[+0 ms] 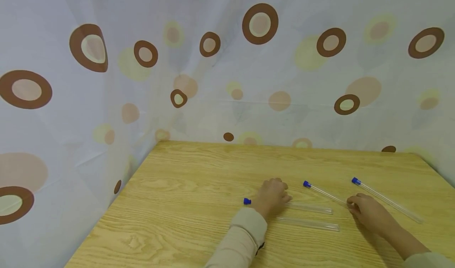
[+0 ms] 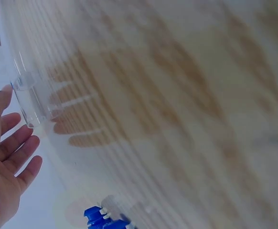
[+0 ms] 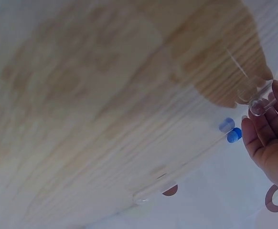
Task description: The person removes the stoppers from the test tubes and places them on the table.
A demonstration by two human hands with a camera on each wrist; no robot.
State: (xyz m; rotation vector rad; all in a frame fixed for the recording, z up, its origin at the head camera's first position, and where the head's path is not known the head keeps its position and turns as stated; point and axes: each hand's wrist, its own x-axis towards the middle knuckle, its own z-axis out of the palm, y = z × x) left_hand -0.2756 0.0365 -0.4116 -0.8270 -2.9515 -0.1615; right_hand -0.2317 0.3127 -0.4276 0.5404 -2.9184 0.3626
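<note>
Several clear test tubes with blue caps lie on the wooden table. My left hand (image 1: 271, 197) is over the nearer left test tube (image 1: 309, 208), just right of its blue cap (image 1: 247, 201). In the left wrist view the thumb and loosely spread fingers (image 2: 16, 152) are right beside the clear tube (image 2: 33, 107). Another tube (image 1: 308, 223) lies just in front, its left end hidden by my wrist. With thumb and fingers my right hand (image 1: 367, 212) pinches the lower end of a slanting test tube (image 1: 327, 194). The rounded end (image 3: 257, 108) shows at the fingers.
To the right of the slanting tube lies another capped tube (image 1: 389, 201), beyond my right hand. The light wood table (image 1: 170, 205) meets a white sheet with brown and beige circles (image 1: 220, 70) at its back and left.
</note>
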